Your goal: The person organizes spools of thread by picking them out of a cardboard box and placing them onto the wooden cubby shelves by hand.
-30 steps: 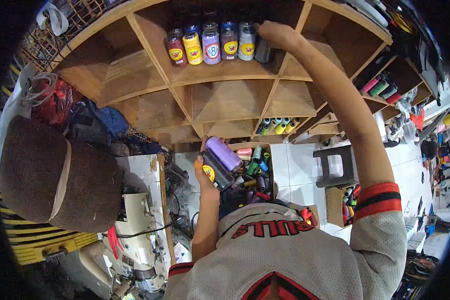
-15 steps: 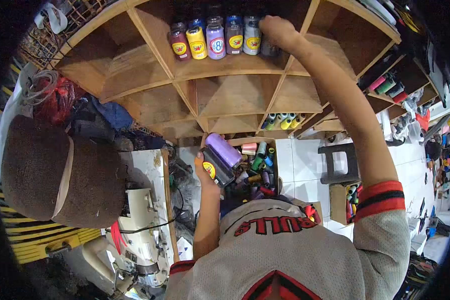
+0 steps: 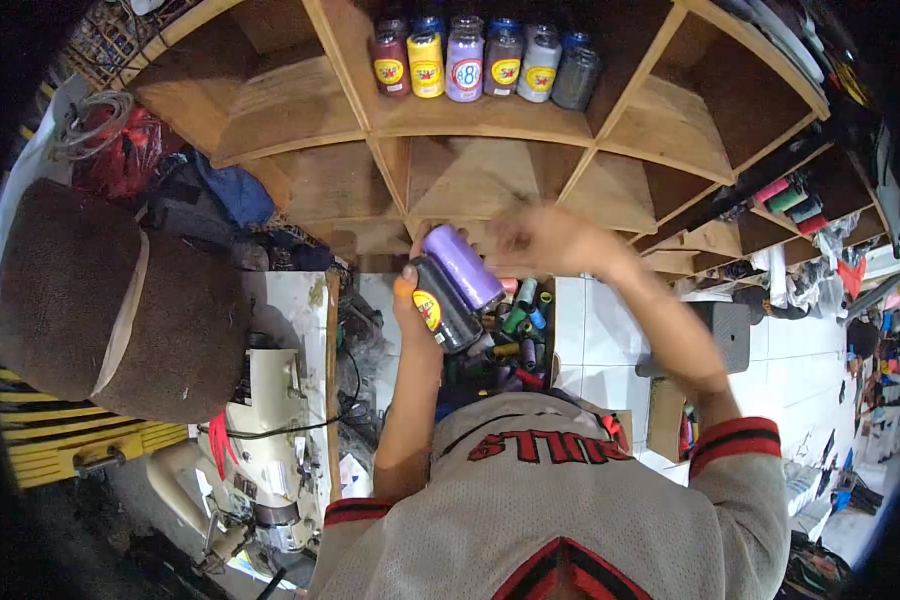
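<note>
My left hand (image 3: 410, 290) is wrapped round two thread spools side by side, a purple one (image 3: 464, 267) and a black one (image 3: 447, 305) with a yellow label. Just right of the purple spool is my right hand (image 3: 550, 243), blurred by motion, so its fingers are hard to make out. On the upper shelf (image 3: 480, 117) stands a row of upright spools: maroon (image 3: 390, 65), yellow (image 3: 426, 67), lilac (image 3: 465, 67), grey-brown (image 3: 503, 65), light grey (image 3: 539, 70) and a dark one (image 3: 576, 77) at the right end.
Below my hands a carton holds many coloured spools (image 3: 515, 320). A sewing machine (image 3: 275, 420) and a large brown roll (image 3: 60, 300) are at the left. A dark stool (image 3: 725, 335) and another carton (image 3: 667, 418) stand on the tiled floor at the right.
My right hand has let go of the dark spool on the upper shelf and come down beside the spools in my left hand. The view has shifted, with the shelf row now higher.
</note>
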Motion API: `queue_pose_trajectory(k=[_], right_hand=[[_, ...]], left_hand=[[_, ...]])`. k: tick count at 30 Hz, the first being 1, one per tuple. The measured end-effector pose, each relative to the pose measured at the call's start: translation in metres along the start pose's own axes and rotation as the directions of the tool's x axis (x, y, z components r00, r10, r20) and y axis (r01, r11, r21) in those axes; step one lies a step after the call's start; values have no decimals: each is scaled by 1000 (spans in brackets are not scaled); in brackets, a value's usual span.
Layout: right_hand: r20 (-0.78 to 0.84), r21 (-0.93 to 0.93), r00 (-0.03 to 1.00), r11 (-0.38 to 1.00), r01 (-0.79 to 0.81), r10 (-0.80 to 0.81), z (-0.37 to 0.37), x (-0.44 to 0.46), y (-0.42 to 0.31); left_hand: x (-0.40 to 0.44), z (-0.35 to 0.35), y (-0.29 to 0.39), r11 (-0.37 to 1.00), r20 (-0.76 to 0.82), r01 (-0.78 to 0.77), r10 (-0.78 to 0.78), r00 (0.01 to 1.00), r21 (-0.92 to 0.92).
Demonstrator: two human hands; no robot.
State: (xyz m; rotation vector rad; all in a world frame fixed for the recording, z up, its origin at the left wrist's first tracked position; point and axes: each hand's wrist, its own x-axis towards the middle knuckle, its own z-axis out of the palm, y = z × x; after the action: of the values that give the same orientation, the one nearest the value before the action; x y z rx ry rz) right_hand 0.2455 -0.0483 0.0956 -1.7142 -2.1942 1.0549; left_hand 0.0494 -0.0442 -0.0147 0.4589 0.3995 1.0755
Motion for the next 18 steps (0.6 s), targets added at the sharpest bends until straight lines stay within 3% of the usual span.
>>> queue_pose_trajectory(k=[1, 2, 4, 6, 7, 8, 9, 10, 11, 14, 16, 18], right_hand=[[-4, 119, 998, 991, -55, 56, 21, -1, 1], [-24, 19, 999, 999, -34, 35, 35, -1, 1], [-237, -53, 969, 995, -87, 72, 64, 1, 10], [-154, 305, 984, 951, -44, 95, 72, 6, 30], [-110, 473, 990, 881, -31, 94, 71, 6, 37], [-47, 715, 999, 699, 22, 17, 71, 2, 42], [-33, 931, 999, 365, 22, 23, 77, 5, 45], [-14, 1000, 1000, -24, 15, 22, 81, 8, 47], [-4, 998, 999, -64, 1, -48, 80, 7, 52], [-46, 981, 995, -190, 29, -88, 85, 13, 38], [-32, 999, 997, -33, 30, -70, 95, 20, 35], [-55, 994, 998, 94, 55, -7, 106, 21, 33]], left_hand=[[3, 3, 2, 999, 24, -21, 21, 999, 35], [4, 4, 2, 997, 48, -42, 39, 998, 69], [4, 1, -1, 995, 25, -54, 52, 998, 79], [2, 2, 4, 992, -12, -51, 53, 999, 111], [1, -5, 4, 1000, -27, -26, 26, 999, -4], [-1, -6, 5, 999, -66, -28, 30, 997, 31], [-3, -7, 5, 997, -103, -29, 36, 994, 65], [-3, -8, 6, 995, -139, -30, 44, 989, 98], [-4, -10, 11, 995, -132, -25, 37, 991, 94], [-6, -5, 12, 922, -178, 14, 60, 982, 388], [-8, -4, 9, 797, -103, -18, 100, 990, 603], [-10, -7, 9, 797, -125, 0, 95, 988, 605]])
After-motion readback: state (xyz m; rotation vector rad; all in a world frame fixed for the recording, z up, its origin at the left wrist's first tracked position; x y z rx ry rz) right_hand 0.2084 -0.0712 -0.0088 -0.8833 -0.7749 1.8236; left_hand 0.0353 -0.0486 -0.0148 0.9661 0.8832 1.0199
